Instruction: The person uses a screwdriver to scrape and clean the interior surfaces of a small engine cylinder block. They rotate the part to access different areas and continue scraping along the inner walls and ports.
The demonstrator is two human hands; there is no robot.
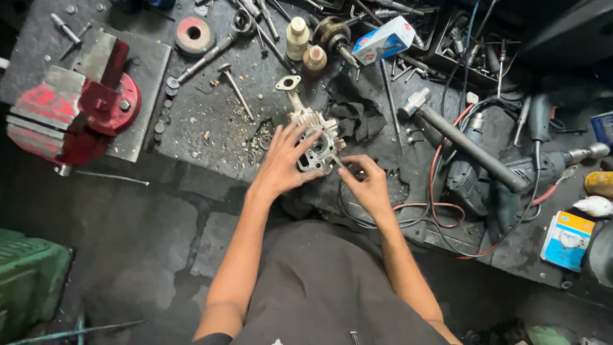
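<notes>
Finned metal cylinder head (317, 144) sits on the dark workbench (211, 121) right at the near edge, between both hands. Left hand (281, 163) is spread wide over its left side, fingers splayed on the fins and palm pressing in; reads as a brace to keep the casting from sliding, not a lift. Right hand (367, 185) is just to the right of the head, fingers curled narrow around a small thin tool or part (338, 161) whose tip points at the head's near face; too small to tell what it is. The head's intake pipe with flange (289, 86) sticks out beyond the left fingertips, away from the body. Dark rag (354, 115) lies just beyond the right hand, touching or nearly touching the head. Further right of that hand: a hammer (460, 137) lying diagonal, a grey power drill (511, 176) with red and black cables looping back near the right wrist. Well left of the left hand, a red bench vise (76, 105) on its plate. Beyond both hands: a loose valve (235, 88), a grinding disc (193, 34), two small bottles (305, 45), a white-and-blue carton (383, 39), scattered sockets and rods. Metal chips litter the bench by the left fingers.
</notes>
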